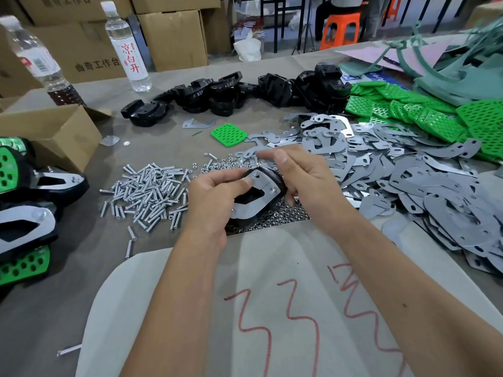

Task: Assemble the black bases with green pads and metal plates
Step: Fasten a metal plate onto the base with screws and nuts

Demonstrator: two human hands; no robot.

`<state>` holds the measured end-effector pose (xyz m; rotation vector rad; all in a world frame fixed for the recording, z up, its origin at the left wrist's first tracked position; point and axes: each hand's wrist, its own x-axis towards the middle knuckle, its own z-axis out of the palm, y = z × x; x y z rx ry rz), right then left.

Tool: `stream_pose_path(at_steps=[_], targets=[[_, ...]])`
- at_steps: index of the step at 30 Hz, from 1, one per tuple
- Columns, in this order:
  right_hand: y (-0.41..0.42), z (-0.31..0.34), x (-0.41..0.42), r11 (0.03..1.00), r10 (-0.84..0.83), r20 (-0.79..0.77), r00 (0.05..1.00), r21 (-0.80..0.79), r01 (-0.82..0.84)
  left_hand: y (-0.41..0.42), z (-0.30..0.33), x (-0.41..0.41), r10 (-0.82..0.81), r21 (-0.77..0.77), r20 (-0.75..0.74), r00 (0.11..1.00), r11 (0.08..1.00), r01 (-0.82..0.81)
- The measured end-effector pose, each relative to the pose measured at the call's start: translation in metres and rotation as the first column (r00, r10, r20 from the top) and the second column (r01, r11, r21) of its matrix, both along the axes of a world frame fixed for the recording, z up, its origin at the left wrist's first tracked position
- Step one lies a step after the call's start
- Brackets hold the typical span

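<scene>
My left hand (215,194) grips a black base (275,179) with a metal plate (258,197) lying on its top, thumb pressed on the plate. My right hand (302,175) holds the base's right side, fingers curled around it. Two screw heads show in the plate's upper holes. A pile of loose black bases (231,91) lies at the back, green pads (408,110) heap at the back right, and one green pad (228,134) lies alone. Metal plates (408,186) are spread over the right side.
Screws (147,191) lie in a heap left of my hands, small nuts (277,216) beneath them. Finished assemblies (24,202) stack at the left edge by an open cardboard box (49,131). Two bottles (125,44) stand at the back left.
</scene>
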<state>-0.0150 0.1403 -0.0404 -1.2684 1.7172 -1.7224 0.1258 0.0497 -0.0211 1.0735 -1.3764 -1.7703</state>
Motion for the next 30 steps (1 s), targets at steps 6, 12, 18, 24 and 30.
stream_pose_path(at_steps=[6, 12, 18, 24, 30], targets=[[0.001, 0.006, 0.000, 0.994, -0.085, 0.162, 0.983, -0.048, 0.094, -0.001, 0.000, -0.001, 0.044, 0.006, 0.007, 0.999, 0.999, -0.044], [-0.005, 0.003, 0.011, 0.994, -0.085, -0.382, 0.920, 0.036, 0.106, 0.006, -0.001, -0.002, 0.017, -0.140, 0.033, 0.999, 0.990, -0.012], [-0.003, 0.003, 0.009, 0.994, 0.018, -0.591, 0.806, 0.099, 0.050, -0.001, 0.005, 0.007, -0.050, -0.185, 0.096, 0.994, 0.981, 0.067], [-0.003, 0.003, 0.010, 0.994, -0.014, -0.641, 0.767, 0.071, 0.077, 0.000, 0.012, 0.010, -0.050, -0.111, 0.074, 0.996, 0.992, 0.058], [-0.003, 0.004, 0.012, 0.994, -0.039, -0.675, 0.737, 0.049, 0.098, -0.003, 0.008, 0.010, -0.049, -0.126, 0.113, 0.992, 0.990, 0.063]])
